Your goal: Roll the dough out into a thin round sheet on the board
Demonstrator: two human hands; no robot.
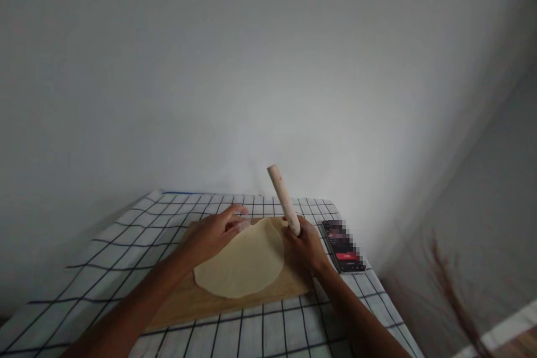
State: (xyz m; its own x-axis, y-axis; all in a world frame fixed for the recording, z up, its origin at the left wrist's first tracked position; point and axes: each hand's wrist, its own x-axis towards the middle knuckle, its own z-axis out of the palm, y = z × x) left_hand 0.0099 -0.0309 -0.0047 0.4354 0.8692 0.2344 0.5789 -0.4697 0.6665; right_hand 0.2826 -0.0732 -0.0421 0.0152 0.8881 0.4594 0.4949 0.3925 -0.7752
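Note:
A flat, pale sheet of dough (243, 263) lies spread over a wooden board (188, 305). My right hand (308, 240) is wrapped round the lower end of a wooden rolling pin (282, 193), which is tilted up and leans to the left above the board's right side. My left hand (224, 226) is at the upper left edge of the dough, its fingers apart and whitish at the tips. Whether those fingertips touch the dough I cannot tell. Part of the dough's left edge is hidden behind my left hand and forearm.
Under the board is a white tablecloth (251, 333) with a black grid. A phone (344, 249) with a lit, partly blurred screen lies right of my right hand. Behind the table rises a pale wall (251, 67). Thin brown stalks (451, 285) stand beyond the table's right edge.

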